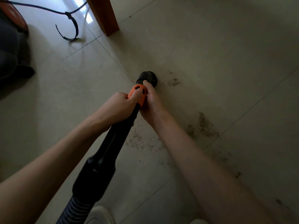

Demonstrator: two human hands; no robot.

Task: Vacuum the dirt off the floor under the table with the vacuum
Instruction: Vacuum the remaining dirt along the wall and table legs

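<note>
Person's left hand (119, 105) & right hand (151, 102) are both gripping vacuum wand (113, 143) near orange collar (138, 93); round brush nozzle (148, 77) is touching tile floor (226, 46) beside dirt (202, 126), w/ table leg (105, 15) well beyond.

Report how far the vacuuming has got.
Done: nothing clearly; no cleaned strip is identifiable. In hand: left hand and right hand grip the black vacuum wand at its orange collar, round brush nozzle on the tiled floor. Left: brown dirt patches near the nozzle and rightward.

Vacuum wand (113, 143): black, orange collar (138, 94). Hose (72, 209): grey, ribbed. Floor (210, 46): pale beige tiles, brown speckled dirt (202, 126). Table leg (105, 15): reddish-brown wood.
</note>
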